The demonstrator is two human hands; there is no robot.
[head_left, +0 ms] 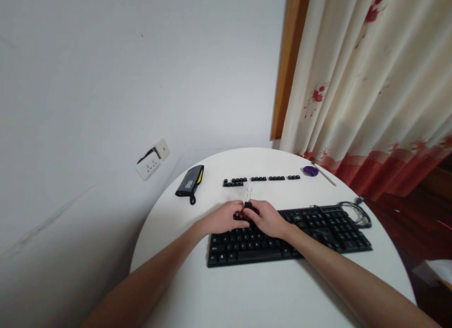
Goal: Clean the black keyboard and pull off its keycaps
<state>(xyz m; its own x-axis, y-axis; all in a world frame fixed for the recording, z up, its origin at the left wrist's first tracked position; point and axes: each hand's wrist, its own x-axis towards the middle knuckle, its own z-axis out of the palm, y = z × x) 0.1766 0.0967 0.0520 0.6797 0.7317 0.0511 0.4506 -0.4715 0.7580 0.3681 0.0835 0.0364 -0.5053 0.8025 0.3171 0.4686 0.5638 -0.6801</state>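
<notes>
A black keyboard (268, 245) lies on the white round table (183, 281), partly under both hands. My right hand (265, 218) is closed around the dark handle of a wire keycap puller (248, 196), whose two thin hooked wires point away from me. Close against it, over the keyboard's upper left part, my left hand (226, 217) has its fingers curled inward. What lies between the left fingertips is hidden. Beyond the hands, loose black keycaps (259, 179) stand in a broken row, with a second short row at its left end.
At the back left lies a dark grey pouch (190, 181) with a yellow edge and a loop. A purple object (310, 171) and a thin white stick (324, 174) are at the back right. The keyboard's coiled cable (363, 220) rests near the right edge.
</notes>
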